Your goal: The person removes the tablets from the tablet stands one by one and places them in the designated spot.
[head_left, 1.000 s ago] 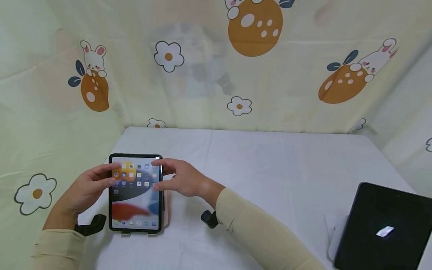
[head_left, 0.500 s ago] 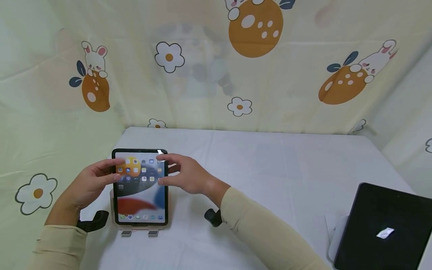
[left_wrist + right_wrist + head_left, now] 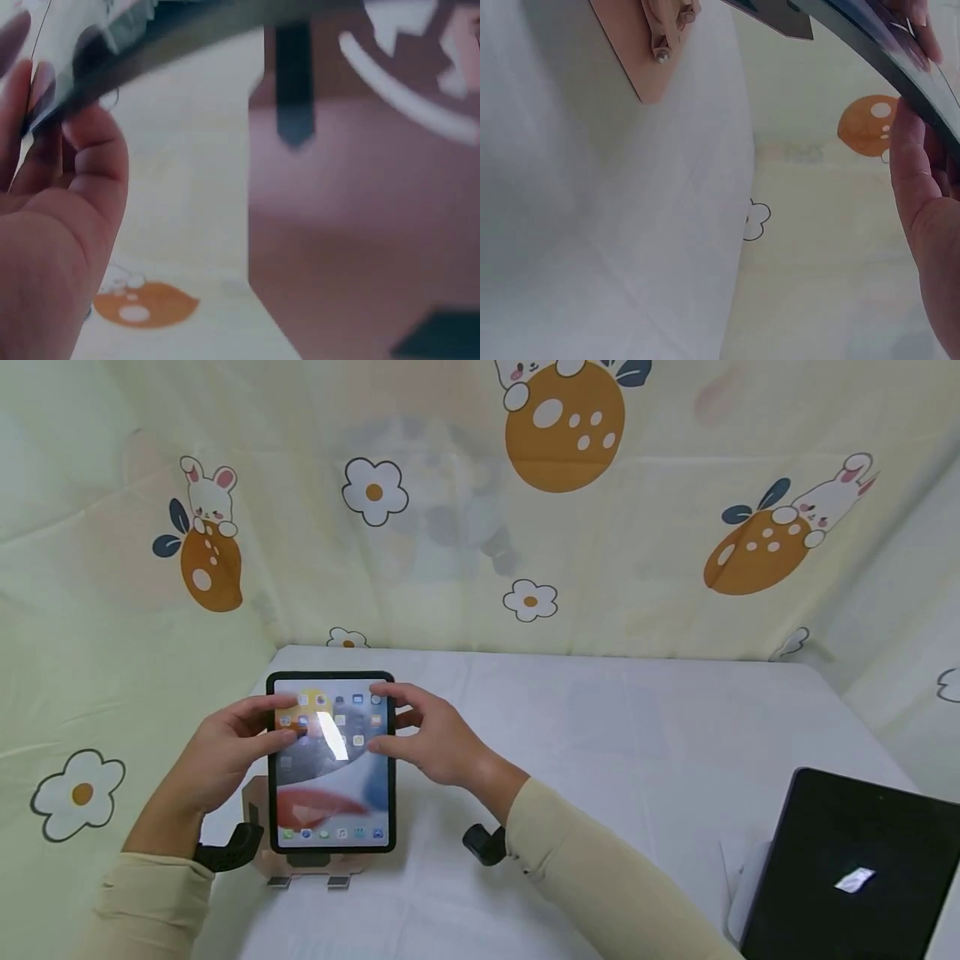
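Note:
Both hands hold a tablet [image 3: 330, 806] with a black border, its lit screen showing app icons and a bright glare streak. My left hand [image 3: 217, 756] grips its left edge, thumb and a finger over the screen and other fingers behind. Along the right edge, my right hand [image 3: 442, 739] grips it in the same way. Behind and below the tablet is a pink folding stand [image 3: 337, 202] with dark pads, mostly covered by the tablet in the head view. Two small lips at its foot show. In the right wrist view, a gap separates the tablet from the stand's base [image 3: 634, 64].
On the right of the white table [image 3: 585, 760] lies a large black flat panel [image 3: 847, 852], overlapping a white object [image 3: 746, 889]. Printed cloth [image 3: 450, 552] hangs behind the table and at both sides. Each wrist wears a black camera mount.
Both hands have moved the tablet up and to the right in the head view, off the stand's foot. More of the pink stand now shows at the lower left.

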Action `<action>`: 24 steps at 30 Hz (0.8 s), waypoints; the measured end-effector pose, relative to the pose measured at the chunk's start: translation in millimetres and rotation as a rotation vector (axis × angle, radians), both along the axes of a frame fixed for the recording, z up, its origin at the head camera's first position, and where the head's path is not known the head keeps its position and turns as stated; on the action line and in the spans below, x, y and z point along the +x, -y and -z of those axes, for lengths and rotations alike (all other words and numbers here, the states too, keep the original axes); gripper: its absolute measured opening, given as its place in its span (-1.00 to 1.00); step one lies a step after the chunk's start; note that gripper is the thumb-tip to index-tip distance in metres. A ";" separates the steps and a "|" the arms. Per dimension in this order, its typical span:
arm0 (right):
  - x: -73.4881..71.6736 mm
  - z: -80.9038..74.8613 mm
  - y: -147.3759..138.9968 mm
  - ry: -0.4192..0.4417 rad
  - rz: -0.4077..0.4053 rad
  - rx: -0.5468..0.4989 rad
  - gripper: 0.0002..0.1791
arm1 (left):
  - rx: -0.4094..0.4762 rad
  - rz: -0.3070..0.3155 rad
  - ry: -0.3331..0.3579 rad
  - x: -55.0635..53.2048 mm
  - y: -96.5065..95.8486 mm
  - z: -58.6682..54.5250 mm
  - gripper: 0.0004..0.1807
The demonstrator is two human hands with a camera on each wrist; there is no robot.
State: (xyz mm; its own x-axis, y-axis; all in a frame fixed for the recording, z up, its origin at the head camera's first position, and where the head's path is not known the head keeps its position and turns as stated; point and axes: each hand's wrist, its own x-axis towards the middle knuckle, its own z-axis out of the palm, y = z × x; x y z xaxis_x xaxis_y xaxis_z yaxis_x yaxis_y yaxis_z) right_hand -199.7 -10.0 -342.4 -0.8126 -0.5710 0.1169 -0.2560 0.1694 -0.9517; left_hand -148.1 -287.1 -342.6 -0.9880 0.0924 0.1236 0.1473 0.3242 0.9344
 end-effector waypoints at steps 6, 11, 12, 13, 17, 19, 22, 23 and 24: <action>-0.8 -0.7 -6.2 0.029 0.072 -0.026 -0.34 | -0.075 -0.074 0.041 -4.9 -18.9 -6.9 -0.49; -1.9 -2.2 -13.0 0.025 0.107 -0.041 -0.38 | -0.092 -0.083 0.066 -6.7 -29.9 -9.3 -0.49; -2.2 -2.4 -14.7 0.023 0.111 -0.043 -0.39 | -0.093 -0.084 0.064 -7.2 -32.3 -9.9 -0.49; -2.4 -2.4 -16.4 0.020 0.115 -0.046 -0.39 | -0.092 -0.082 0.063 -7.8 -34.6 -10.5 -0.49; -3.4 -1.7 -24.5 0.016 0.140 -0.062 -0.39 | -0.077 -0.074 0.071 -11.2 -44.0 -12.7 -0.49; -3.8 -0.7 -28.8 0.011 0.153 -0.074 -0.39 | -0.069 -0.071 0.075 -13.8 -48.2 -13.4 -0.48; -4.1 0.9 -35.5 0.004 0.175 -0.081 -0.39 | -0.062 -0.065 0.086 -17.7 -55.2 -13.4 -0.48; -3.8 1.3 -38.1 0.003 0.182 -0.082 -0.39 | -0.059 -0.063 0.093 -19.1 -57.6 -13.4 -0.47; -3.6 1.9 -40.7 0.003 0.191 -0.081 -0.39 | -0.056 -0.060 0.098 -20.5 -60.2 -13.2 -0.47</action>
